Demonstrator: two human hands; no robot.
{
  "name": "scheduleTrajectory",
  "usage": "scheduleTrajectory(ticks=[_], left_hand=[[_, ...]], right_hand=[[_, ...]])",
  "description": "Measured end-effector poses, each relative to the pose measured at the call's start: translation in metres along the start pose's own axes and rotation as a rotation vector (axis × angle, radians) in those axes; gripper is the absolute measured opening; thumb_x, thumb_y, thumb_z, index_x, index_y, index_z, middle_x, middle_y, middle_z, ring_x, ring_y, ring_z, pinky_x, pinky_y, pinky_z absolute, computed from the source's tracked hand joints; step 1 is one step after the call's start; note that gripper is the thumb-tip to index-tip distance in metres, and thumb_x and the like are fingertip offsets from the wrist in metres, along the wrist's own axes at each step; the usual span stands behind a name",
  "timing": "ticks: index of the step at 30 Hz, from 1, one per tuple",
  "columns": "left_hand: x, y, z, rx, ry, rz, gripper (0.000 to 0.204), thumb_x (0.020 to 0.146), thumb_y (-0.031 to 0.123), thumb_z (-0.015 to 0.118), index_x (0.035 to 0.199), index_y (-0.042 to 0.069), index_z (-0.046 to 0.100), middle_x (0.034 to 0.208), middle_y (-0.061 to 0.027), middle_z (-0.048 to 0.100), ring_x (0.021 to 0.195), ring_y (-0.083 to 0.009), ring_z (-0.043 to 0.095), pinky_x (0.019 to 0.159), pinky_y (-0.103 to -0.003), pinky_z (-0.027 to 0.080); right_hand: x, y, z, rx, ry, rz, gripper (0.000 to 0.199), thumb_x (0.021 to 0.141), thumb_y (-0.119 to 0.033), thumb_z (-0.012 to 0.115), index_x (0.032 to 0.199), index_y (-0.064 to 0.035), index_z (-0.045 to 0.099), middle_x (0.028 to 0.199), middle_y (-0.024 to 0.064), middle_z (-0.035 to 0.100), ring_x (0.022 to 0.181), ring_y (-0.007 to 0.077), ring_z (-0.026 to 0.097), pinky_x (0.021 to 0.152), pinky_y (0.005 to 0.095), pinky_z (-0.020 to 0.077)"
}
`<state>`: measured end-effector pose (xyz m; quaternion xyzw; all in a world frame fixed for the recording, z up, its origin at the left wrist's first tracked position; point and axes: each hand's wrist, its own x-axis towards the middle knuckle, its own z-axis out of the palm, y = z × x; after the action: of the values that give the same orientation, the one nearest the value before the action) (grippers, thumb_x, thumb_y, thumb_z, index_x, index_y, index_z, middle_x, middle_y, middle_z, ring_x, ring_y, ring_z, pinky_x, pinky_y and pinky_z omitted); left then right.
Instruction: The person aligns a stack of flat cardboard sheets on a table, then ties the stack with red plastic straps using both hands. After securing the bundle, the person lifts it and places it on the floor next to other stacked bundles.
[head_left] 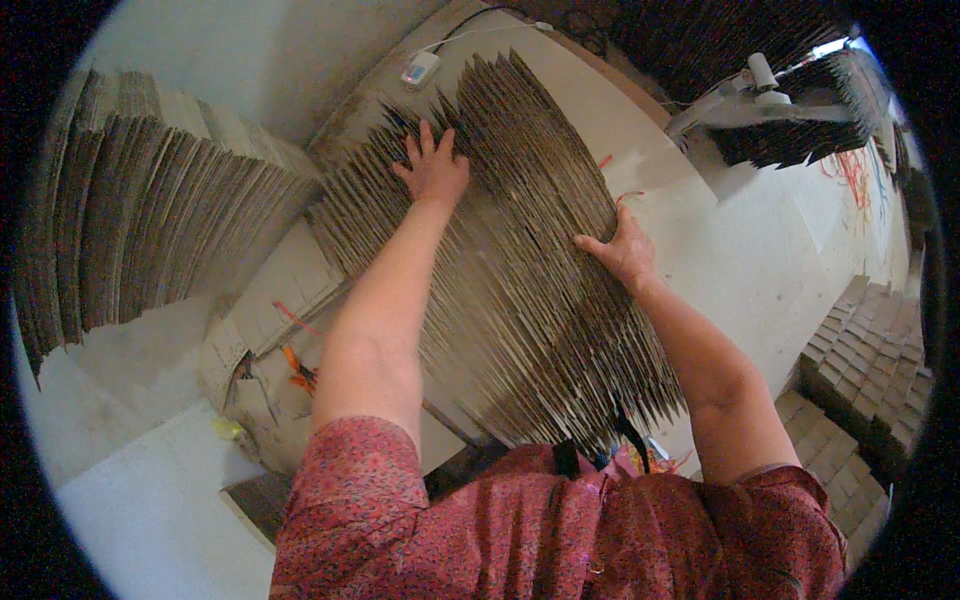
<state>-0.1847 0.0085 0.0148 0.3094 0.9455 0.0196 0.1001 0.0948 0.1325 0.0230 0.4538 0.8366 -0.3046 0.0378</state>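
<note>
A large fanned stack of flat brown cardboard sheets (pixel 520 260) stands on edge in front of me, on a cardboard base. My left hand (pixel 433 165) lies flat on the far top edges of the sheets, fingers spread. My right hand (pixel 622 250) presses against the right side of the stack, fingers curled around the sheet edges. Both forearms reach out from red patterned sleeves at the bottom of the view.
Another tall fanned pile of cardboard sheets (pixel 150 210) stands at the left. A small white device with a cable (pixel 420 70) lies beyond the stack. Orange-handled pliers (pixel 297 368) rest at lower left. Stacks of flat cartons (pixel 860 370) fill the right side.
</note>
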Motion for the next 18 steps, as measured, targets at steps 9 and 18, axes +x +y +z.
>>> scheduleTrajectory(ticks=[9, 18], left_hand=[[-0.004, 0.009, 0.013, -0.097, 0.092, -0.082, 0.064, 0.083, 0.057, 0.048, 0.134, 0.020, 0.040, 0.149, -0.0082, 0.017, 0.137, -0.0306, 0.014, 0.103, -0.062, 0.013], [0.000, 0.008, 0.021, -0.073, 0.183, -0.056, 0.068, 0.080, 0.061, 0.050, 0.133, 0.020, 0.042, 0.148, -0.0099, 0.019, 0.135, -0.0327, 0.018, 0.100, -0.067, 0.016]], right_hand=[[0.001, -0.002, -0.002, 0.029, -0.066, 0.023, 0.095, 0.062, -0.055, 0.072, 0.131, -0.0029, 0.034, 0.120, 0.0204, 0.053, 0.111, 0.0345, 0.051, 0.090, 0.0395, 0.0412], [0.003, 0.011, 0.014, -0.004, 0.035, -0.032, 0.093, 0.060, -0.059, 0.072, 0.126, -0.0026, 0.038, 0.116, 0.0204, 0.054, 0.106, 0.0351, 0.053, 0.087, 0.0412, 0.0434]])
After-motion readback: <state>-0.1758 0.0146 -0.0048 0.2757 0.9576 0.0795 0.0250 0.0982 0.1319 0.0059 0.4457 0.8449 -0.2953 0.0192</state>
